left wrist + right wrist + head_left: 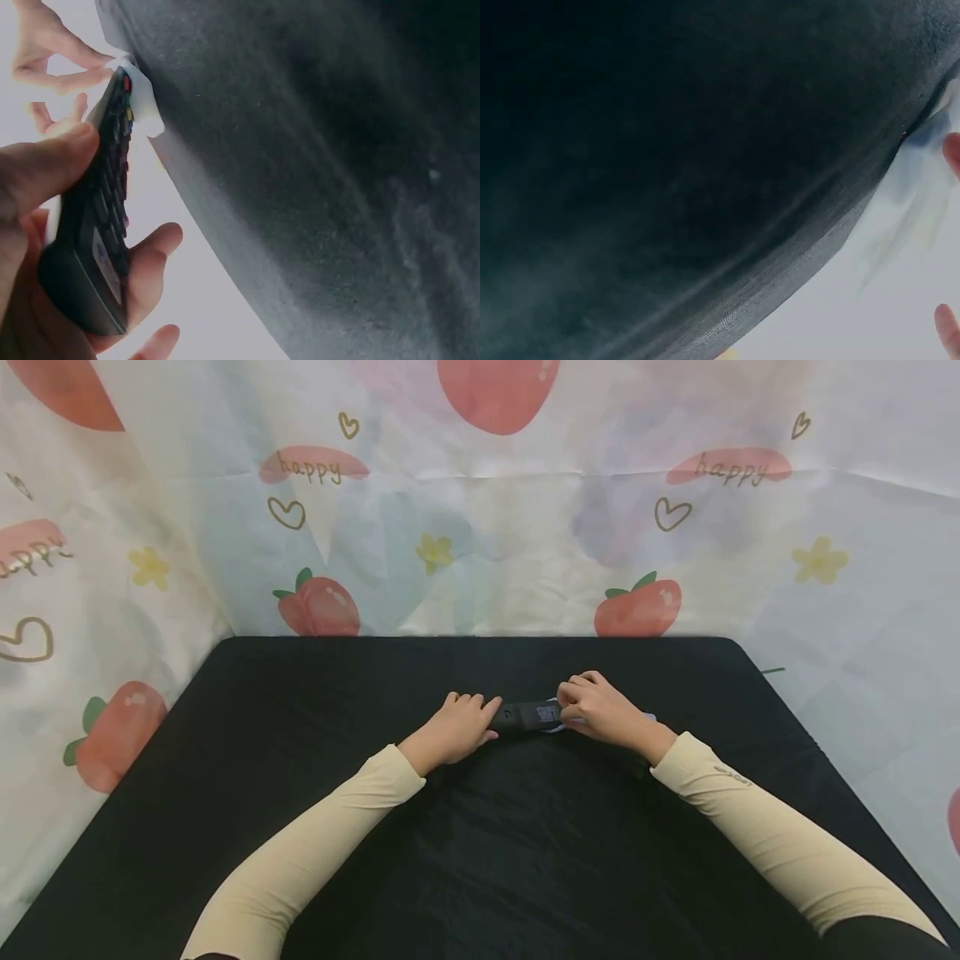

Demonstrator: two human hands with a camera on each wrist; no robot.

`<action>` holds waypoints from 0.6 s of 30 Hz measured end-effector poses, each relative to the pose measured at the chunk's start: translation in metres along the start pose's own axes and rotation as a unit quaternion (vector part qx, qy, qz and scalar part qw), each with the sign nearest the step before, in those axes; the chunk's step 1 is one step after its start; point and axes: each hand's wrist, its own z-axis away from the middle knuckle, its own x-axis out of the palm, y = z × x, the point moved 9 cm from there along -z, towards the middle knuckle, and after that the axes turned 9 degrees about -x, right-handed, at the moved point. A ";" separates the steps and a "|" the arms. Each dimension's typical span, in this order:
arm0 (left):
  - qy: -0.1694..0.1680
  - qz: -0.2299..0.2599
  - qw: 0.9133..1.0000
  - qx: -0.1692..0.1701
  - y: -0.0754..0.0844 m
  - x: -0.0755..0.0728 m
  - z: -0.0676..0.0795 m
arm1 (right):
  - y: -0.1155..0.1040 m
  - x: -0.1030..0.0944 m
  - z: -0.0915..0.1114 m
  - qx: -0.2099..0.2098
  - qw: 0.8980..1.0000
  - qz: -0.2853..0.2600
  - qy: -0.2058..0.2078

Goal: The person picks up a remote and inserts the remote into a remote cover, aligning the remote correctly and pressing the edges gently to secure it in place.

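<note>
Black tabletop (pixel 480 860), black remote (pixel 529 717), some coloured buttons (pixel 127 85)

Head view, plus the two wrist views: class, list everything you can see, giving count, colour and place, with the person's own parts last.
Remote control: one, black, between the two hands
White cloth: one, white, at the remote's far end from the left hand
Table: one, black-covered, under the hands
Backdrop: pale, behind and beside the table, printed with several red strawberries, yellow flowers, brown hearts and "happy" labels
Left hand: one, bare, gripping one end of the remote
Right hand: one, bare, pinching the cloth
Sleeves: two, cream, one on each forearm
</note>
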 end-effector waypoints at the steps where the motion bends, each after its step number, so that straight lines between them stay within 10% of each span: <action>1: 0.003 0.005 1.000 0.007 0.000 0.000 -0.001 | 0.000 0.000 0.001 0.004 1.000 -0.002 -0.001; 6: 0.004 0.039 0.999 0.026 -0.005 0.007 -0.005 | 0.014 0.006 0.007 0.095 0.994 -0.023 -0.054; 12: 0.002 0.051 0.997 0.052 -0.006 0.013 -0.008 | 0.042 0.019 0.032 0.288 0.944 -0.087 -0.133; 18: 0.013 0.047 0.997 0.051 -0.007 0.010 -0.008 | 0.050 0.027 0.033 0.313 0.929 -0.140 -0.136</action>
